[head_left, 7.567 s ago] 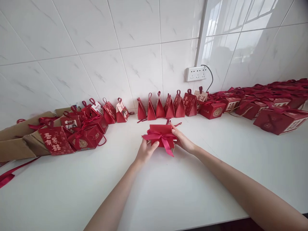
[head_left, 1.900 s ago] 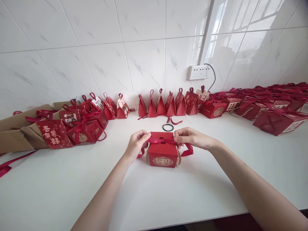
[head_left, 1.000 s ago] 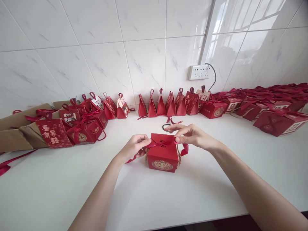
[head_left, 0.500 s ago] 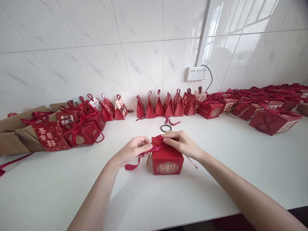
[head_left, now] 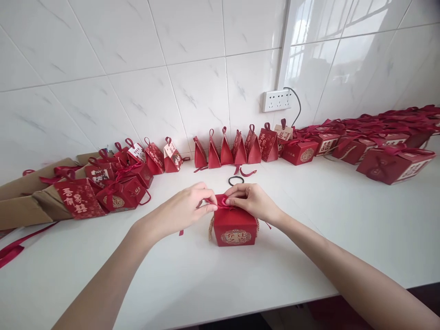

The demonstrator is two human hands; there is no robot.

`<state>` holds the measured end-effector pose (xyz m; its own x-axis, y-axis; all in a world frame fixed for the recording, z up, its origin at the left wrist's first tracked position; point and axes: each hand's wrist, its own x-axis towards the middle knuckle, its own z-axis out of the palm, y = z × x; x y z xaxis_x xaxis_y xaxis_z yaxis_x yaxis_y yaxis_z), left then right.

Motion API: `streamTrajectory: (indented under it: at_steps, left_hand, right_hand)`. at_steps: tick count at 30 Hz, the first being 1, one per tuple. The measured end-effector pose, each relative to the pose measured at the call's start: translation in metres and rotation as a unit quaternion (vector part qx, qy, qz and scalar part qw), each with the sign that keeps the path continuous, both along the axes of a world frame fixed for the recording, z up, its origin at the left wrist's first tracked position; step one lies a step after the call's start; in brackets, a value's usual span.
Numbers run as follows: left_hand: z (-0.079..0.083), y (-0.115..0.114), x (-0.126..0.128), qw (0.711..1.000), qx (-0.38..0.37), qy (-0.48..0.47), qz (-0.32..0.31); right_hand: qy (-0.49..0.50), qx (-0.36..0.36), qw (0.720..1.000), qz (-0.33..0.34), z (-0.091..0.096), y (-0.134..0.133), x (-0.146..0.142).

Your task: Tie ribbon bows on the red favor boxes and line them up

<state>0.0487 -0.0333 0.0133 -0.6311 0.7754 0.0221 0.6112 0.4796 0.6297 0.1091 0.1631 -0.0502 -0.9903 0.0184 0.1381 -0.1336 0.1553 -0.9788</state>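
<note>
A red gift box (head_left: pixel 235 231) with a gold round emblem stands on the white table in front of me, with twisted cord handles at its sides. Across its top runs a dark red ribbon (head_left: pixel 222 201). My left hand (head_left: pixel 192 206) pinches the ribbon between thumb and fingers at the left of the lid. On the lid's right side, my right hand (head_left: pixel 252 201) is closed with thumb and fingertips on the ribbon's knot or loop. My fingers partly hide how the ribbon crosses. One ribbon end shows below my left hand, another to the right of the box.
Behind the box lie a black ring (head_left: pixel 236 180) and a scrap of ribbon (head_left: pixel 248 173). Small triangular red boxes (head_left: pixel 226 153) line the wall below a white power strip (head_left: pixel 277 101). Many ribboned boxes (head_left: pixel 395 164) crowd the right; cardboard (head_left: pixel 20 213) and more boxes sit left.
My left hand has shifted left and up, its fingers turned over the lid, and the long ribbon tail beside it has largely gone from view. My right hand stays on the lid. The view tilted slightly.
</note>
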Motion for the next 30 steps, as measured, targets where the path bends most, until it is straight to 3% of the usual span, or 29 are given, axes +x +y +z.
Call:
streamTrajectory:
  at_steps: [4, 7, 10, 14, 19, 23, 30]
  left_hand:
    - [0.016, 0.016, 0.004, 1.0, 0.015, 0.013, -0.007]
    - [0.018, 0.03, -0.002, 0.999, 0.048, 0.009, -0.002]
    - [0.006, 0.04, -0.016, 0.995, 0.09, 0.032, -0.011]
    - [-0.026, 0.043, -0.033, 0.99, 0.143, -0.002, 0.003]
    - [-0.057, 0.037, -0.027, 0.977, 0.202, -0.044, 0.044]
    - [-0.062, 0.033, -0.014, 0.979, 0.199, -0.011, 0.046]
    - [-0.059, 0.03, -0.003, 0.977, 0.212, -0.016, -0.005]
  right_hand:
    - [0.032, 0.028, 0.999, 0.009, 0.001, 0.0, 0.001]
    - [0.054, 0.038, 0.997, 0.026, -0.001, 0.002, 0.0]
    - [0.062, 0.023, 0.997, 0.046, -0.003, 0.004, -0.003]
    - [0.066, 0.006, 0.997, 0.026, -0.006, 0.007, -0.007]
    - [0.041, -0.02, 0.999, -0.018, -0.005, 0.006, -0.007]
    - [0.027, -0.019, 0.999, -0.02, -0.003, 0.003, -0.004]
    - [-0.009, -0.024, 0.998, -0.054, 0.0, -0.002, -0.001]
